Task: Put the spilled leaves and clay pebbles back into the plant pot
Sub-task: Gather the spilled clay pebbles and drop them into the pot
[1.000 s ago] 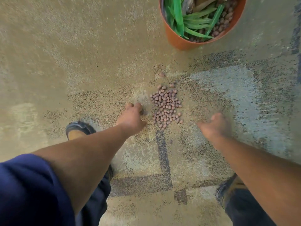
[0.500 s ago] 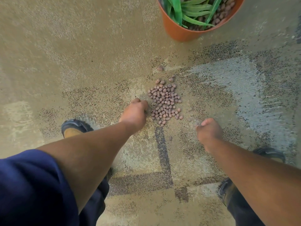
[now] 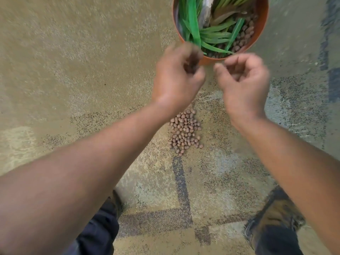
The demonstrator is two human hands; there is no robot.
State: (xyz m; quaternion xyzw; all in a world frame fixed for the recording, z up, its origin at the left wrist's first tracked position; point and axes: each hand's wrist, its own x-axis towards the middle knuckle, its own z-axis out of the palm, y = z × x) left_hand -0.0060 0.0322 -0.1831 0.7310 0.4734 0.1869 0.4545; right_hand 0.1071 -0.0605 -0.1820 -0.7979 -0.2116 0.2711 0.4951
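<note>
An orange plant pot [image 3: 262,24] stands on the floor at the top, holding green leaves [image 3: 193,24] and clay pebbles [image 3: 242,37]. A pile of spilled clay pebbles [image 3: 184,133] lies on the floor between my forearms. My left hand [image 3: 176,78] is raised just short of the pot's near rim, fingers curled around dark pebbles. My right hand [image 3: 244,85] hovers beside it, also at the rim. Its fingers are curled inward and I cannot see what is inside. Both hands are blurred.
The floor is mottled tan carpet with dark lines. A single stray pebble [image 3: 210,148] lies just right of the pile. My shoes are at the bottom, the left one [image 3: 116,203] and the right one [image 3: 276,218].
Both hands have lifted from the floor beside the pile and moved forward to the pot's near rim. The left hand now carries pebbles. The view has shifted closer to the pot.
</note>
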